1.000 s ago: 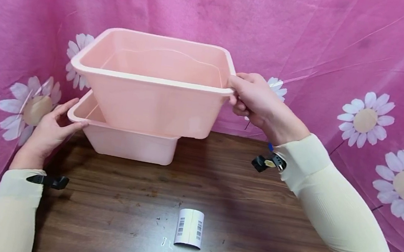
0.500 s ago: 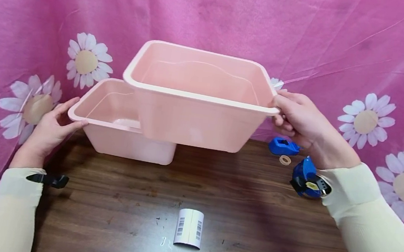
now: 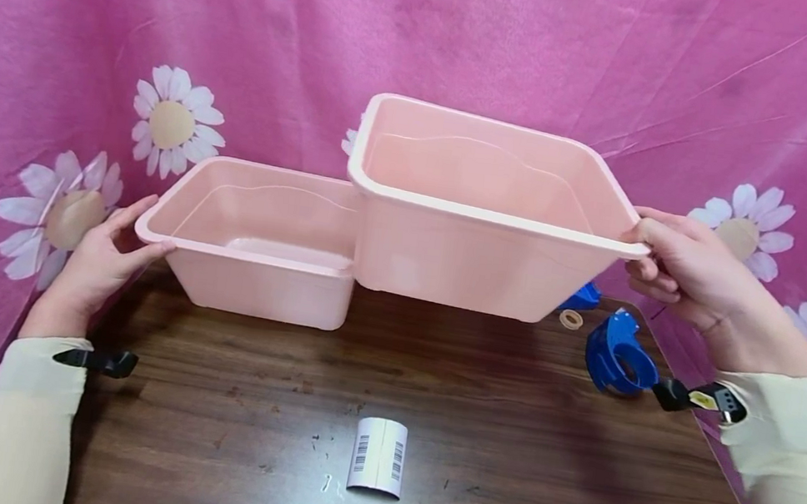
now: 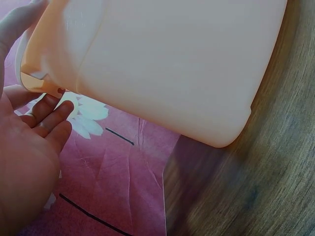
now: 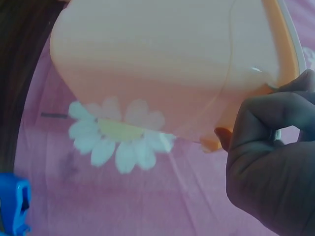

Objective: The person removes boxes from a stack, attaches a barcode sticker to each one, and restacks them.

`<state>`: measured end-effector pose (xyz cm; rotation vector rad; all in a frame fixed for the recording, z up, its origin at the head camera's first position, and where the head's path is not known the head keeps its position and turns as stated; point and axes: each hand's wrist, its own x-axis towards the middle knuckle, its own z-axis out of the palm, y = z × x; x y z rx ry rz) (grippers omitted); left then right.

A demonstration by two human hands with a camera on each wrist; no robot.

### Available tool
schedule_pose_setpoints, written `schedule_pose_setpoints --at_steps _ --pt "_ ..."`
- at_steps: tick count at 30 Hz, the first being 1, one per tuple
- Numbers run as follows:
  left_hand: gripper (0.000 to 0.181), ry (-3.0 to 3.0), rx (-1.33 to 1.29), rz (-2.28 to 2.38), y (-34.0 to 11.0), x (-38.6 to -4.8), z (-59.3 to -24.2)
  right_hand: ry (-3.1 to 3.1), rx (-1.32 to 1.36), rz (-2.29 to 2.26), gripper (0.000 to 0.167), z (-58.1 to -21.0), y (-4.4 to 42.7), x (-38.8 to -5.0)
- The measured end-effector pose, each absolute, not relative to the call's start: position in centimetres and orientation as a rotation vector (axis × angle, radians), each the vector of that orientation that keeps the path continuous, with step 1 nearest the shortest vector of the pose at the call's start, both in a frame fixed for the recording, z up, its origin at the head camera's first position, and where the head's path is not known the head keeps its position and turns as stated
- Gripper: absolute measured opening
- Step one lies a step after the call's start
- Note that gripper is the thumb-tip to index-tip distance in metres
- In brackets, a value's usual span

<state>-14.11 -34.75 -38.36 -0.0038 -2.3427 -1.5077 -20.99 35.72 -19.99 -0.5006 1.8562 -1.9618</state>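
Two pink plastic bins are in the head view. The left bin (image 3: 255, 288) stands on the table, and my left hand (image 3: 95, 265) grips its left end, thumb over the front rim. In the left wrist view, fingers of that hand (image 4: 34, 142) curl under the rim of this bin (image 4: 172, 64). My right hand (image 3: 716, 290) pinches the right rim of the other bin (image 3: 463, 259), which hangs in the air, slightly tilted. The right wrist view shows the right hand (image 5: 270, 147) with its fingers curled at the rim of the raised bin (image 5: 147, 59).
A white curved label piece with barcodes (image 3: 378, 455) lies on the wooden table (image 3: 238, 425) near the front. At the right are a blue tape dispenser (image 3: 617, 358), a small tan ring (image 3: 571, 320) and another blue object (image 3: 583, 297). Pink flowered cloth (image 3: 476, 26) hangs behind.
The raised bin has moved right and slightly down with my right hand, away from above the left bin, whose inside now shows. Blue items at the right came into view. My left hand has stayed put.
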Motion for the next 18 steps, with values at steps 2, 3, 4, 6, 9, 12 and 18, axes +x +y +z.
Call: schedule_pose_setpoints --at_steps 2,3,4,6,9,12,18 --pt "0.08 -2.334 -0.005 -1.515 -34.7 -14.1 -38.4 1.833 -0.529 -1.961 0.034 -20.3 36.8 -21.1" --pt "0.08 -2.329 -0.006 -1.519 -34.7 -14.1 -38.3 1.83 -0.54 -1.96 0.035 -20.5 37.4 -21.2" --pt "0.08 -2.326 -0.008 -1.522 -34.7 -14.1 -38.4 1.826 -0.55 -1.955 0.036 -20.8 37.8 -21.2" --pt "0.079 -2.322 -0.013 -1.521 -34.7 -14.1 -38.4 1.82 -0.555 -1.953 0.037 -21.3 38.7 -21.3" --pt "0.079 -2.312 -0.025 -1.533 -34.7 -14.1 -38.4 1.861 -0.518 -1.943 0.036 -22.3 39.5 -21.4" --pt "0.079 -2.303 -0.033 -1.546 -34.7 -14.2 -38.4 1.911 -0.451 -1.955 0.033 -23.7 39.9 -21.5" --pt "0.079 -2.282 -0.046 -1.59 -34.8 -14.3 -38.6 1.943 -0.405 -1.965 0.027 -26.7 39.9 -21.8"
